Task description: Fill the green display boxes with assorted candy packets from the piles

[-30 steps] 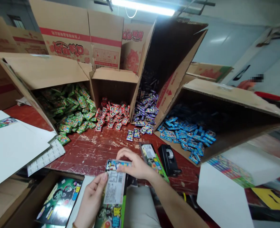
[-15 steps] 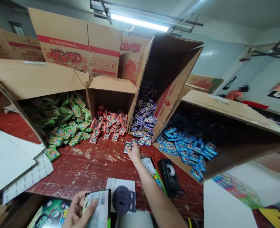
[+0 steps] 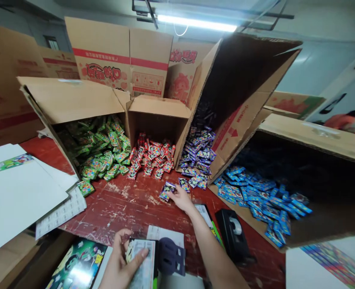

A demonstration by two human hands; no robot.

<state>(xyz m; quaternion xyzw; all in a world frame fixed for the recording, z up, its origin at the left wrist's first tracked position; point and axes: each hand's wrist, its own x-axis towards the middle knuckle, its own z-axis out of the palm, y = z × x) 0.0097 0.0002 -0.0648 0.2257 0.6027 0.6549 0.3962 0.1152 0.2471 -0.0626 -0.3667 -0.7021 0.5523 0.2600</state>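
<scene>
My left hand [image 3: 126,261] is closed round a flat printed packet [image 3: 143,263] with a label on its face, its thumb lying across the top. Farther out, my right hand [image 3: 181,198] pinches a small purple candy packet [image 3: 167,191] just above the red table [image 3: 120,208]. Loose purple packets [image 3: 198,180] lie close behind that hand, spilling from a tilted carton [image 3: 249,76]. A dark purple plastic piece [image 3: 171,257] with slots stands right beside the packet in my left hand.
Cartons lying open hold green packets [image 3: 105,148], red packets [image 3: 155,154] and blue packets [image 3: 258,192]. A black tape dispenser [image 3: 233,237] sits right of my right forearm. White sheets [image 3: 23,196] cover the left side. A person [image 3: 343,120] is at the far right.
My right hand has drawn the purple candy packet slightly away from the pile, toward me. My left hand still holds its packet. The whole view has shifted, with things appearing farther right.
</scene>
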